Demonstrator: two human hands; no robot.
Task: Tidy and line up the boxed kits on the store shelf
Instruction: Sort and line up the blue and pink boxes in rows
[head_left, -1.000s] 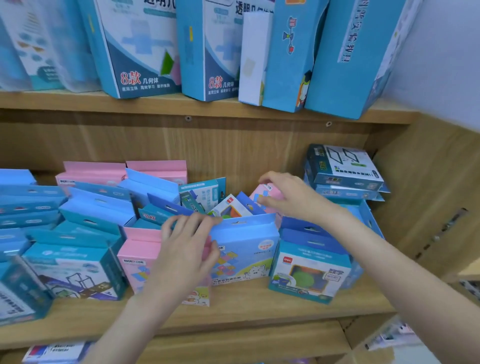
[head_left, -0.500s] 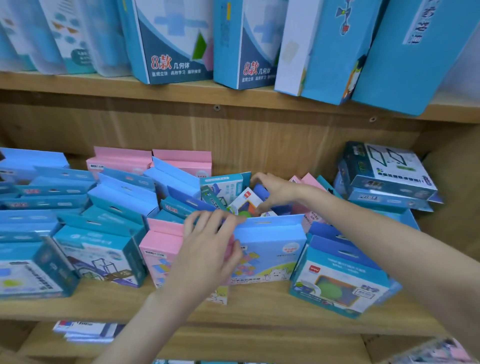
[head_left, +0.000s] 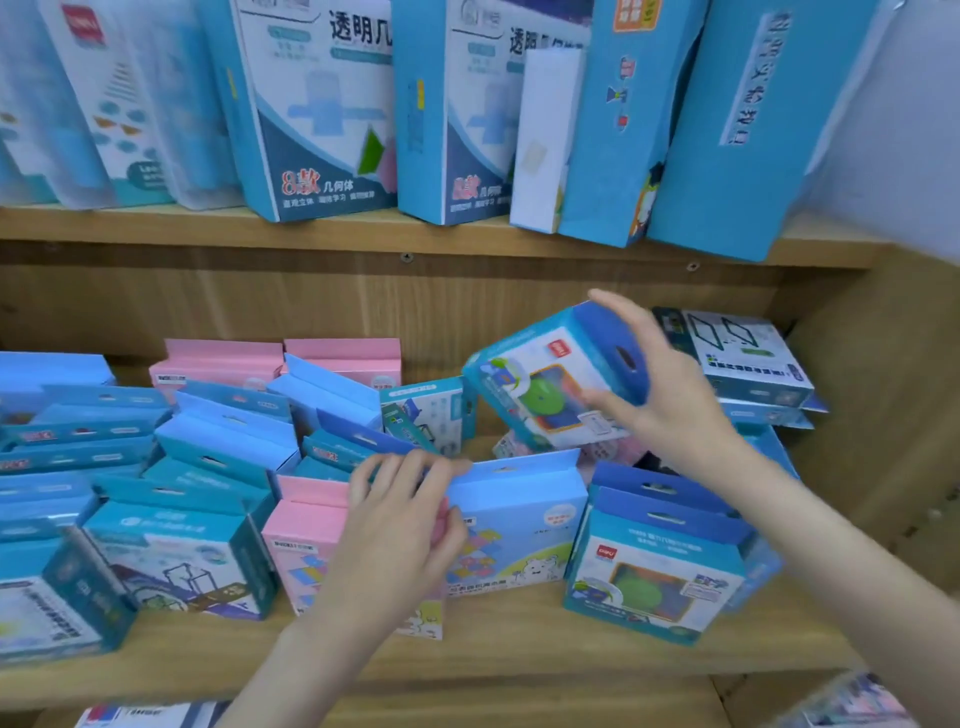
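Wooden store shelf with boxed kits, seen from just in front and above. The right hand grasps a blue boxed kit with a green ball printed on its front; thumb and fingers curl round the dark blue hanger-tab end, and the box is lifted clear of the row, tilted, above the pink and blue boxes at the back of the shelf. The left hand rests on the front row, its fingers bent over the top edges of a pink box and the light blue box beside it, gripping where the two meet. To the right of these stands a second green-ball kit, upright at the shelf's front edge, slightly turned. Left of the pink box, teal boxes stand in uneven rows, several leaning. At the far right of the same shelf, dark teal boxes lie stacked flat, just behind the raised kit. On the upper shelf, tall blue-and-white boxes stand leaning side by side.
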